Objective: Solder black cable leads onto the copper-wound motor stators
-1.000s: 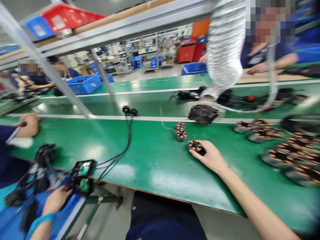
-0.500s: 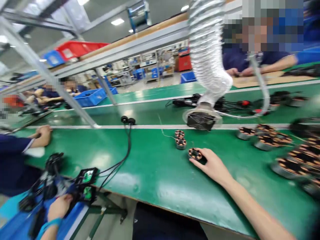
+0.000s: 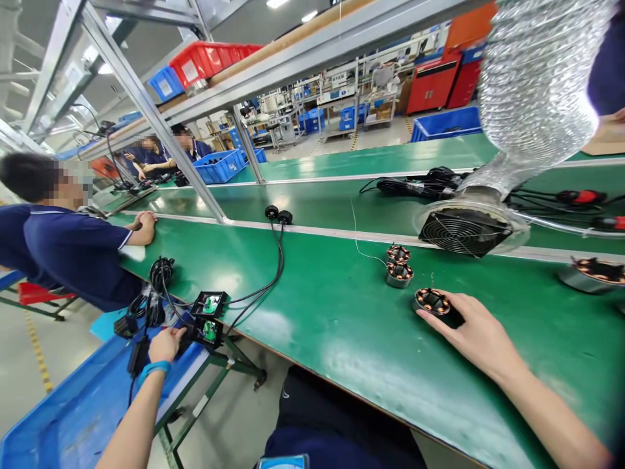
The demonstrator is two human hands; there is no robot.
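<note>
My right hand (image 3: 481,332) rests on the green bench with thumb and fingers closed around a motor stator (image 3: 432,301), a metal ring with copper windings. Just beyond it, two more stators (image 3: 399,273) stand close together, a thin pale wire trailing from them. At the bench's front edge lies an opened black case (image 3: 209,316) with green circuit boards in its two halves. My left hand (image 3: 165,345), wearing a blue wristband, pinches the near left side of this case; the fingertips are partly hidden. Black cables run from the case across the bench to two round black parts (image 3: 278,215).
A blue tray (image 3: 58,417) with coiled black cables (image 3: 161,277) stands at left. A co-worker (image 3: 81,241) sits beyond it. A fan on a silver duct (image 3: 463,228) hangs over the bench's far rail. Another stator (image 3: 593,273) lies at far right.
The view has swung right and down, so the bench items appear shifted and more of the blue tray and co-worker shows. Both hands keep their holds.
</note>
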